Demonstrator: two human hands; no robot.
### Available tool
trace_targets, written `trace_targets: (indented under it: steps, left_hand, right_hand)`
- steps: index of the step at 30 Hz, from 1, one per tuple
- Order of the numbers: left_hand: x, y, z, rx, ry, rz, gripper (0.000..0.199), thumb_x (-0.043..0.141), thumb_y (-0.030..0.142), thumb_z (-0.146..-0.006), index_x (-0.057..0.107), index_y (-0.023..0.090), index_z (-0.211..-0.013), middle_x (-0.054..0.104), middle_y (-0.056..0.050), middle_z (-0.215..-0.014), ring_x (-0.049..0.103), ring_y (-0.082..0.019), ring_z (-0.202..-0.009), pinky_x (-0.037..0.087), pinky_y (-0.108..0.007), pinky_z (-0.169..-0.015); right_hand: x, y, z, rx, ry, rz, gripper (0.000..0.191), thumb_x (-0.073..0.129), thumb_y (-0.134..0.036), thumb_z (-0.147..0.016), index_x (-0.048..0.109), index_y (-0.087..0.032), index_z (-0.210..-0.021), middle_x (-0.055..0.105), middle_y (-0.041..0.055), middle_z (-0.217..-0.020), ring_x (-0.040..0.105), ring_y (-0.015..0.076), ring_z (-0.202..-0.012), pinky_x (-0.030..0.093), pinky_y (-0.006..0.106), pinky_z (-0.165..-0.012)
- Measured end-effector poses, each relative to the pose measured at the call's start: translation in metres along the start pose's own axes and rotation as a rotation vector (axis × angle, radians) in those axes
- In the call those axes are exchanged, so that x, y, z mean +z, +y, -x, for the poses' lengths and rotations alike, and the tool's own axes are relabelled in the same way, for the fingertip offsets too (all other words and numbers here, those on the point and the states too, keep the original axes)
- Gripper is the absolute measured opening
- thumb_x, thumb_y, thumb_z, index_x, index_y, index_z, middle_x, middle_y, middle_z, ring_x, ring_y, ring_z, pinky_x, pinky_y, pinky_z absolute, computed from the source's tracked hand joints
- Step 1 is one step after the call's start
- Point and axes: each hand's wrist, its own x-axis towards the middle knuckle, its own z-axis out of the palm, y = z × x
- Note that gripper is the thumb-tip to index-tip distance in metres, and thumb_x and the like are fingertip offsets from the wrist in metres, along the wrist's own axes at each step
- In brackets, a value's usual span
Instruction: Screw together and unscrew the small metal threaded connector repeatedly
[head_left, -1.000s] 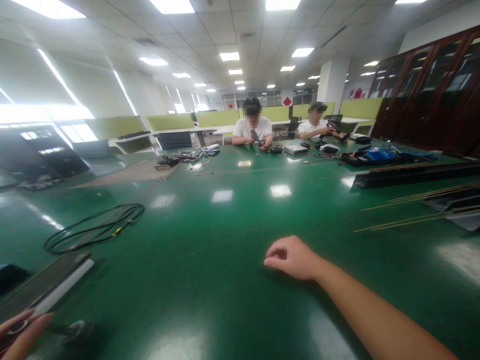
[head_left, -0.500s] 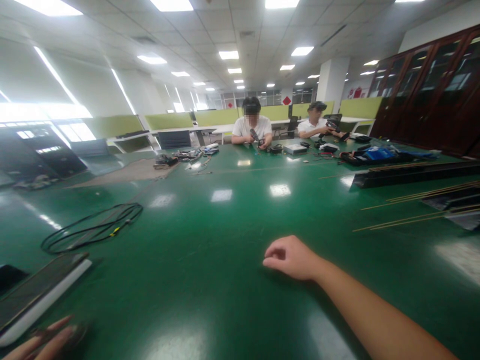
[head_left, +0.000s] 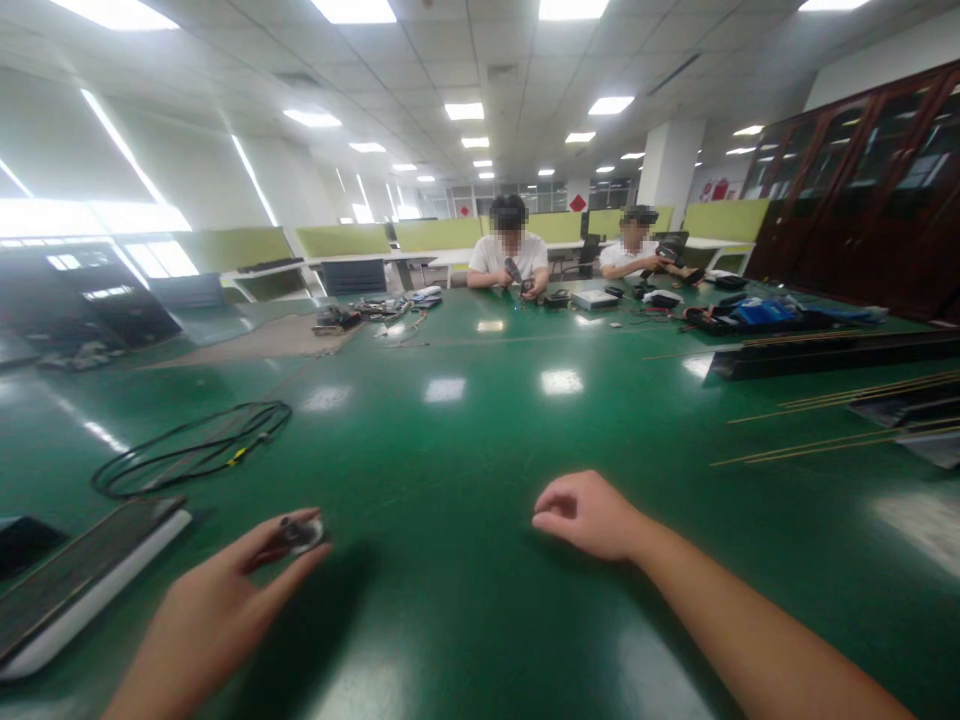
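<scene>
My left hand [head_left: 225, 590] is raised over the lower left of the green table [head_left: 450, 470]. Between its thumb and fingers it holds a small round metallic part [head_left: 303, 535], whose details are blurred. My right hand [head_left: 589, 515] rests on the table to the right of centre. Its fingers are curled toward the thumb, with a small dark gap between them, and I cannot make out anything inside. The two hands are well apart.
A coiled black cable [head_left: 187, 450] and a flat dark device with a white edge [head_left: 97, 590] lie at left. Thin rods [head_left: 810, 448] and a long black channel [head_left: 832, 358] lie at right. Two people sit across the table among tools and parts.
My left hand has come in from the lower left corner, up and to the right, with the small metallic part now clearly visible. My right hand has barely moved.
</scene>
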Motion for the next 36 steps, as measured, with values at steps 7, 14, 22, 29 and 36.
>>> trace_targets:
  steps: [7, 14, 22, 29, 36]
  left_hand:
    - [0.068, 0.11, -0.04, 0.368, -0.274, 0.312, 0.044, 0.062, 0.039, -0.086, 0.056, 0.024, -0.127, 0.07, -0.006, -0.111, 0.068, -0.023, -0.1, 0.055, -0.039, -0.093]
    - [0.121, 0.132, -0.026, 0.534, -0.403, 0.45, 0.033, 0.055, 0.026, -0.092, 0.06, 0.025, -0.125, 0.062, -0.008, -0.115, 0.059, -0.021, -0.106, 0.051, -0.036, -0.096]
    - [0.126, 0.119, -0.018, 0.54, -0.355, 0.513, 0.04, 0.052, 0.031, -0.096, 0.052, 0.028, -0.135, 0.06, -0.007, -0.122, 0.058, -0.021, -0.112, 0.048, -0.036, -0.1]
    - [0.126, 0.124, -0.014, 0.535, -0.365, 0.54, 0.028, 0.06, 0.03, -0.09, 0.061, 0.022, -0.117, 0.066, -0.008, -0.112, 0.062, -0.021, -0.103, 0.052, -0.037, -0.094]
    - [0.124, 0.125, -0.013, 0.595, -0.408, 0.557, 0.027, 0.06, 0.031, -0.091, 0.061, 0.022, -0.117, 0.066, -0.008, -0.111, 0.062, -0.02, -0.101, 0.052, -0.035, -0.092]
  right_hand:
    - [-0.008, 0.005, -0.002, 0.003, 0.082, 0.039, 0.015, 0.066, -0.029, -0.084, 0.077, -0.019, -0.088, 0.073, 0.0034, -0.079, 0.063, 0.0157, -0.069, 0.045, 0.026, -0.065]
    - [-0.003, 0.004, -0.002, 0.001, 0.09, 0.05, 0.011, 0.066, -0.026, -0.084, 0.076, -0.02, -0.085, 0.071, 0.0015, -0.075, 0.061, 0.0148, -0.067, 0.043, 0.025, -0.063]
    - [-0.003, 0.0, -0.002, 0.008, 0.071, 0.045, 0.007, 0.07, -0.026, -0.08, 0.073, -0.019, -0.08, 0.069, 0.0008, -0.072, 0.06, 0.0139, -0.064, 0.043, 0.024, -0.063]
    - [-0.004, 0.001, 0.0, 0.002, 0.086, 0.06, 0.01, 0.073, -0.027, -0.079, 0.073, -0.018, -0.083, 0.067, 0.001, -0.071, 0.058, 0.0142, -0.065, 0.041, 0.024, -0.061]
    - [-0.003, -0.001, 0.001, -0.043, 0.064, 0.051, 0.013, 0.076, -0.029, -0.077, 0.074, -0.019, -0.085, 0.07, 0.0022, -0.077, 0.061, 0.0154, -0.068, 0.044, 0.025, -0.064]
